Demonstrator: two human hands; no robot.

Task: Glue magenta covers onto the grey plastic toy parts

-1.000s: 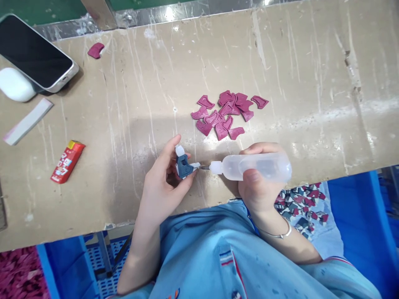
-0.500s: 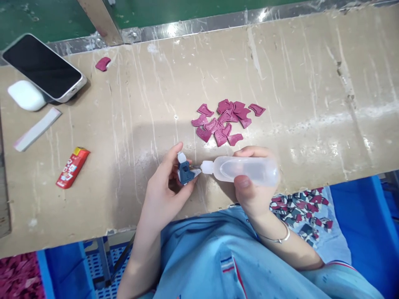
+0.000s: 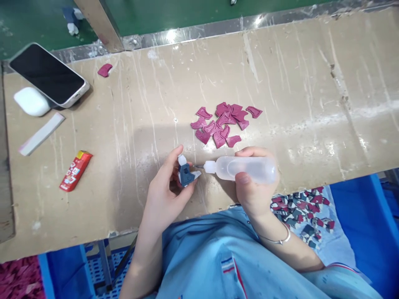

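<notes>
Between the thumb and fingers of my left hand (image 3: 165,191) is a small dark blue and white plastic part (image 3: 186,174), with a white knob at its top. My right hand (image 3: 254,193) is closed around a clear squeeze bottle (image 3: 246,168), which lies on its side in the air and points left. Its thin needle tip reaches close to the blue part; whether they touch I cannot tell. Just beyond both hands, a loose pile of flat maroon plastic pieces (image 3: 222,120) lies on the table (image 3: 156,99).
At the left lie a phone (image 3: 46,74), a white case (image 3: 31,101), a pale strip (image 3: 42,134) and a red packet (image 3: 75,171). One maroon piece (image 3: 105,70) sits apart. Blue bins (image 3: 368,224) below the table hold many parts. Blue-white parts (image 3: 72,20) rest on the green surface behind.
The bottle's needle has drawn slightly right, away from the blue part. Blue-white parts have come into view on the green surface at the top. The camera view has shifted a little.
</notes>
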